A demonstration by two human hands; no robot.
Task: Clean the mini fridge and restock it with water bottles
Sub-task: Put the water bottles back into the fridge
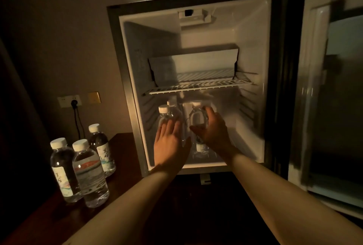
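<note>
1. Both my bare arms are closest to me, reaching into the open mini fridge (129, 71).
2. My right hand (211, 126) is curled round a water bottle (199, 119) on the fridge floor, under the wire shelf (198, 85). My thumb is on one side and my fingers wrap the other side.
3. My left hand (170, 142) is flat with straight fingers. It holds nothing. It is right in front of two more bottles (167, 116) at the left of the fridge floor, and I cannot tell if it touches them.
4. Three full bottles (80, 168) wait outside on the dark wooden table (125, 146), to the left of the fridge.
5. I think these bottles are full, so they feel a bit heavy for their size. The clear plastic is thin and will squash if I squeeze hard.
6. The sides are smooth and may be slippery, so the best place to hold is the middle, around the paper label, or just under the white cap (163, 108) where the neck is stiffer.
7. They are tall and thin, so one bump could knock the others down. I should set each one flat on its bottom.
8. The fridge door (334, 87) stands wide open on the right.
</note>
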